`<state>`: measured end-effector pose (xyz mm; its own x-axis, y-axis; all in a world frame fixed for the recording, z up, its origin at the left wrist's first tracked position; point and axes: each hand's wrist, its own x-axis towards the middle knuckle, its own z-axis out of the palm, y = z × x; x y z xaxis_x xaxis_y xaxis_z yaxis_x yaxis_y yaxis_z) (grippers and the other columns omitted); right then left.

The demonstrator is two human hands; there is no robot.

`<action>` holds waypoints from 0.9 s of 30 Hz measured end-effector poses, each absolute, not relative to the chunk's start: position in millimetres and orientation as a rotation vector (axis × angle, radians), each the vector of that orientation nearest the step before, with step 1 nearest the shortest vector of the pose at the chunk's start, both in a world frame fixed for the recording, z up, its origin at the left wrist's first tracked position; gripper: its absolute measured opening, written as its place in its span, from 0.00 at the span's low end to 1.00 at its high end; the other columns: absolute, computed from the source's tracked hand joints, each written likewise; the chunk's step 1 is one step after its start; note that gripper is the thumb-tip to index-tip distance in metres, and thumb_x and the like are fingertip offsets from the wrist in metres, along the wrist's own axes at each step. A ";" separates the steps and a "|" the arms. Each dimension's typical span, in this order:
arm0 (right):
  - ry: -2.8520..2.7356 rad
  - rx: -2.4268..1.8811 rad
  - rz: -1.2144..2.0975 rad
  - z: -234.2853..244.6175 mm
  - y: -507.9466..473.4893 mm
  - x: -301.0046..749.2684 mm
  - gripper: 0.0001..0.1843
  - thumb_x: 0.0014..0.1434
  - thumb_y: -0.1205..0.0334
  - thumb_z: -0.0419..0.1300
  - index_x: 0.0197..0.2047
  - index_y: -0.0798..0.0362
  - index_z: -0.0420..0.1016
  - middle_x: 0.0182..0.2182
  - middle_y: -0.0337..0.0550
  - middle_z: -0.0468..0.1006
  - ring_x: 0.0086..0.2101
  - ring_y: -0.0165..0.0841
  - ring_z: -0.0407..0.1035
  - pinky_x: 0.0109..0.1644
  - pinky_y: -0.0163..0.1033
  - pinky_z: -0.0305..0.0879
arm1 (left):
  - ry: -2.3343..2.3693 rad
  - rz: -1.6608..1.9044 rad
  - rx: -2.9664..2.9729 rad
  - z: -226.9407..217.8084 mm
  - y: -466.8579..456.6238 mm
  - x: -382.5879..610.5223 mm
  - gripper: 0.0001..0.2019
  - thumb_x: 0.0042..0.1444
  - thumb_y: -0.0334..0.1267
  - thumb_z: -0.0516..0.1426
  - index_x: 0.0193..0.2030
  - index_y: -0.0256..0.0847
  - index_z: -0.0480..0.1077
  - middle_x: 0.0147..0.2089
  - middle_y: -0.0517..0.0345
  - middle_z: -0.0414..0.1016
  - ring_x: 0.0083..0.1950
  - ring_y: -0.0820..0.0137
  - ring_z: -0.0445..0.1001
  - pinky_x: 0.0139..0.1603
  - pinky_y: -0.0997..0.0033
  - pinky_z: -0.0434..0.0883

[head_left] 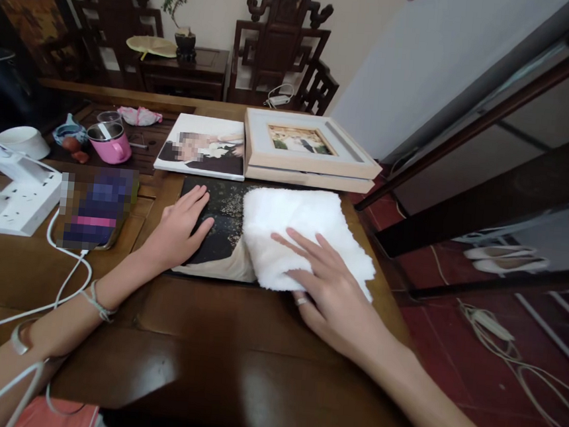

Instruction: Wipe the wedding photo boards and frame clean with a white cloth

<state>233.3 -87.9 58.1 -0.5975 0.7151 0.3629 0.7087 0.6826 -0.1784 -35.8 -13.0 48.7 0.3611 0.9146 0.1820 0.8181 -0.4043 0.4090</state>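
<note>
A dark photo print point(218, 231) lies flat on the wooden table point(213, 340). My left hand point(179, 231) rests on its left edge, fingers flat and slightly apart, holding it down. A fluffy white cloth point(303, 225) covers the print's right part. My right hand point(330, 287) lies on the cloth's near corner with fingers stretched out and spread; a ring shows on one finger.
Behind the print lie another photo print point(203, 145) and stacked light wooden picture frames point(310, 150). To the left are a pink mug point(110, 142), a white bowl point(23, 141), a white power strip point(14, 193) with cables point(62, 280) and a blurred object. The table's right edge drops to a red floor.
</note>
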 end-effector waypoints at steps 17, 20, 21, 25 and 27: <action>-2.426 -1.199 -0.020 43.9 -40.5 256.7 0.19 0.49 0.77 0.50 0.41 0.56 0.75 0.60 0.60 0.71 0.63 0.54 0.58 0.62 0.71 0.58 | 1.565 0.550 2.379 43.0 -12.7 -39.1 0.26 0.67 0.42 0.47 0.68 0.31 0.57 0.73 0.38 0.53 0.74 0.57 0.50 0.68 0.44 0.56; -2.432 -1.201 -0.033 42.8 -54.7 245.3 0.19 0.48 0.78 0.51 0.41 0.56 0.76 0.61 0.60 0.70 0.64 0.56 0.57 0.61 0.73 0.56 | 1.557 0.559 2.393 40.8 -8.9 -37.1 0.26 0.66 0.41 0.47 0.68 0.32 0.58 0.73 0.38 0.54 0.74 0.56 0.51 0.68 0.44 0.56; -2.448 -1.178 -0.024 43.8 -64.6 240.7 0.19 0.48 0.78 0.51 0.39 0.56 0.76 0.61 0.60 0.69 0.64 0.55 0.56 0.62 0.73 0.55 | 1.555 0.560 2.396 40.8 -7.9 -36.3 0.26 0.66 0.41 0.47 0.68 0.32 0.58 0.73 0.39 0.54 0.74 0.56 0.51 0.68 0.43 0.56; -2.510 -0.980 0.073 51.7 -107.2 226.9 0.16 0.45 0.79 0.50 0.30 0.53 0.73 0.65 0.52 0.65 0.67 0.49 0.49 0.67 0.68 0.50 | 1.549 0.560 2.400 44.1 -6.0 -32.9 0.26 0.66 0.41 0.47 0.68 0.32 0.57 0.73 0.38 0.53 0.74 0.56 0.50 0.68 0.44 0.55; -2.550 -0.903 0.131 57.2 -116.8 225.5 0.15 0.44 0.79 0.50 0.27 0.52 0.72 0.65 0.49 0.65 0.68 0.47 0.49 0.68 0.66 0.50 | 1.552 0.558 2.399 45.9 -6.1 -32.2 0.26 0.67 0.41 0.47 0.68 0.31 0.57 0.73 0.38 0.53 0.74 0.56 0.50 0.68 0.43 0.55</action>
<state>225.5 -116.8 57.2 -0.6954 0.6193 0.3645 0.5785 0.7833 -0.2273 -32.2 -6.1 45.9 0.3666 0.9108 0.1900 0.8232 -0.4127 0.3900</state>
